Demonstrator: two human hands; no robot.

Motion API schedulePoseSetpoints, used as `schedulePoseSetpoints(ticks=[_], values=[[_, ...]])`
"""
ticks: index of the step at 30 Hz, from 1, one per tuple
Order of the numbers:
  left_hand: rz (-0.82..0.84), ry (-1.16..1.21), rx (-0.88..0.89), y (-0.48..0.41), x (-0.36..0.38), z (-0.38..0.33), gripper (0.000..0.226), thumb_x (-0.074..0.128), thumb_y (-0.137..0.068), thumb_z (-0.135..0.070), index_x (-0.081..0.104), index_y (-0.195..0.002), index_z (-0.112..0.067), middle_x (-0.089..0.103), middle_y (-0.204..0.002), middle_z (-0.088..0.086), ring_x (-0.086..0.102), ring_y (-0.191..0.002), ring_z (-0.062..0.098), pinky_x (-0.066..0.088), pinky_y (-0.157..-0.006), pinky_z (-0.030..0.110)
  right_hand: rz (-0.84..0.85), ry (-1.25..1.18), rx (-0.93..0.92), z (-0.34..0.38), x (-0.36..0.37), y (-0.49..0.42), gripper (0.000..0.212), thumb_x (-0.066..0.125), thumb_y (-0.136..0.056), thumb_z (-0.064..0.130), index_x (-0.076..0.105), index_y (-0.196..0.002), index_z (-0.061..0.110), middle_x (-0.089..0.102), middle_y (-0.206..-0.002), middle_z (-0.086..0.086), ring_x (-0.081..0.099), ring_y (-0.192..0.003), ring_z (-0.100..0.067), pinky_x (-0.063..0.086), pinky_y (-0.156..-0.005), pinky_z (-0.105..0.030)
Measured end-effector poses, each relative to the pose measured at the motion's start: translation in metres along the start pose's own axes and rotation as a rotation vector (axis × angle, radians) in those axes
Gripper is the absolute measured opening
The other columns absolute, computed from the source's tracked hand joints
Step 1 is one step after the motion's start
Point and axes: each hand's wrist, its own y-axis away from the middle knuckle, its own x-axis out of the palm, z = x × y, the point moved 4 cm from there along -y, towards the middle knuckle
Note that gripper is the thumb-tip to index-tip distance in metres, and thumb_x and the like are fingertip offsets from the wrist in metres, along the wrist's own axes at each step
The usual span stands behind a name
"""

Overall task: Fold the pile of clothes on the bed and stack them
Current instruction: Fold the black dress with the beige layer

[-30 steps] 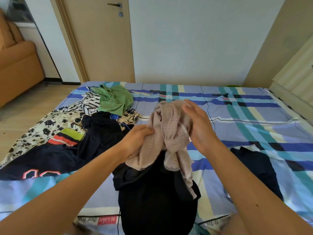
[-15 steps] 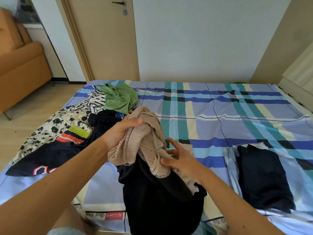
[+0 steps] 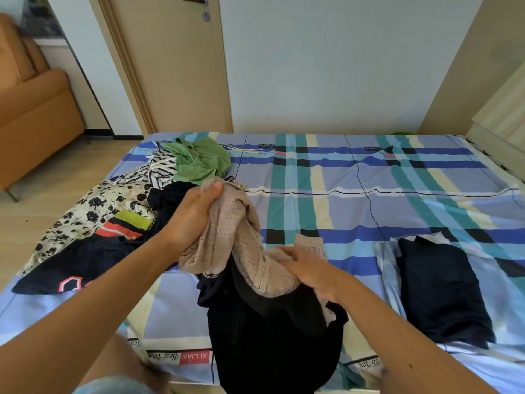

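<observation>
A beige knitted garment [image 3: 235,237] with a black lining [image 3: 272,336] hangs over the bed's front edge. My left hand [image 3: 193,217] grips its bunched upper part, held up above the bed. My right hand [image 3: 309,268] lies on its lower part, fingers reaching into the fabric near the hem; whether they pinch it I cannot tell. The unfolded pile lies at the left: a green top [image 3: 201,160], a striped piece [image 3: 159,169], a floral piece [image 3: 93,211] and a dark navy garment [image 3: 85,260]. A folded dark garment [image 3: 440,285] rests on a folded pale one at the right.
The bed [image 3: 341,194] has a blue, teal and cream plaid sheet. A closed door [image 3: 176,64] and a white wall stand behind it. An orange sofa [image 3: 31,109] is on the wooden floor at the left. A pale wardrobe [image 3: 502,109] stands at the right.
My right hand has come down from the garment's top to its lower hem. My left hand has taken over the bunched top and shifted left with it.
</observation>
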Motion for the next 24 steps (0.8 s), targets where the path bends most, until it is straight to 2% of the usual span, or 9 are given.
schedulePoseSetpoints(ticks=[2,4,6,8,12,14,17,21,24], values=[[-0.125,-0.099,0.114,-0.002,-0.024,0.000,0.040,0.042,-0.105,-0.032,0.077,-0.090,-0.020,0.076,-0.092,0.009,0.073,-0.088,0.021,0.057,-0.076,0.024,-0.180,-0.052,-0.066,0.002,-0.025,0.002,0.023,0.060,-0.096,0.037,0.068,-0.115,0.029,0.070,-0.112,0.000,0.064,-0.108,-0.016,0.051,-0.094,-0.032],[-0.309,-0.120,0.125,-0.005,-0.059,0.010,0.039,0.043,-0.105,-0.031,0.076,-0.087,-0.022,0.076,-0.090,0.003,0.072,-0.088,0.017,0.055,-0.077,0.024,-0.425,-0.115,-0.106,0.003,-0.055,0.010,0.010,0.064,-0.090,0.024,0.071,-0.097,0.020,0.069,-0.089,0.007,0.064,-0.084,-0.009,0.049,-0.068,-0.016],[-0.567,-0.198,0.042,-0.004,-0.099,0.026,0.036,0.045,-0.101,-0.035,0.073,-0.081,-0.021,0.074,-0.081,0.000,0.069,-0.081,0.018,0.052,-0.069,0.028,-0.585,-0.145,-0.178,0.006,-0.080,0.017,0.012,0.065,-0.088,0.019,0.070,-0.078,0.017,0.064,-0.067,0.011,0.060,-0.065,-0.008,0.043,-0.051,-0.010],[-0.634,-0.437,-0.118,-0.007,-0.128,0.047,0.035,0.047,-0.095,-0.035,0.069,-0.083,-0.011,0.073,-0.083,0.015,0.063,-0.076,0.030,0.051,-0.069,0.039,-0.609,-0.203,-0.266,0.013,-0.093,0.024,0.023,0.062,-0.090,0.012,0.074,-0.073,0.024,0.071,-0.068,0.014,0.066,-0.066,-0.002,0.045,-0.054,-0.007],[-0.300,-0.937,-0.519,-0.009,-0.127,0.082,0.041,0.060,-0.093,-0.029,0.062,-0.106,0.010,0.063,-0.112,0.034,0.060,-0.095,0.038,0.044,-0.083,0.043,-0.510,-0.262,-0.425,0.027,-0.094,0.032,0.034,0.058,-0.093,0.005,0.077,-0.085,0.033,0.077,-0.092,0.006,0.071,-0.089,-0.007,0.052,-0.072,-0.016],[-0.208,-1.035,-0.399,-0.009,-0.102,0.078,0.073,0.065,-0.076,-0.050,0.056,-0.126,0.003,0.058,-0.127,0.026,0.055,-0.114,0.040,0.045,-0.094,0.043,-0.440,-0.267,-0.477,0.032,-0.088,0.032,0.027,0.059,-0.091,0.007,0.075,-0.089,0.028,0.076,-0.096,0.000,0.070,-0.094,-0.014,0.054,-0.078,-0.023],[0.074,-0.974,-0.074,-0.013,-0.039,0.073,0.099,0.077,-0.066,-0.051,0.039,-0.149,-0.012,0.044,-0.146,0.014,0.039,-0.137,0.030,0.034,-0.114,0.042,-0.292,-0.244,-0.534,0.043,-0.070,0.037,0.021,0.059,-0.083,0.009,0.074,-0.091,0.023,0.073,-0.100,-0.010,0.068,-0.100,-0.023,0.053,-0.089,-0.033],[0.461,-1.008,0.070,-0.019,0.035,0.081,0.120,0.088,-0.067,-0.043,0.013,-0.157,-0.020,0.016,-0.162,0.000,0.010,-0.151,0.019,0.014,-0.124,0.042,-0.053,-0.170,-0.594,0.068,-0.048,0.062,0.024,0.061,-0.078,0.008,0.076,-0.081,0.027,0.072,-0.084,0.006,0.068,-0.084,-0.010,0.052,-0.077,-0.019],[0.662,-0.836,-0.064,-0.012,0.070,0.098,0.098,0.091,-0.066,-0.039,0.028,-0.140,-0.044,0.042,-0.140,-0.026,0.040,-0.129,-0.005,0.028,-0.117,0.028,0.093,-0.082,-0.597,0.082,-0.043,0.079,0.029,0.060,-0.076,-0.001,0.072,-0.076,0.025,0.065,-0.080,0.011,0.061,-0.077,-0.008,0.047,-0.073,-0.016]])
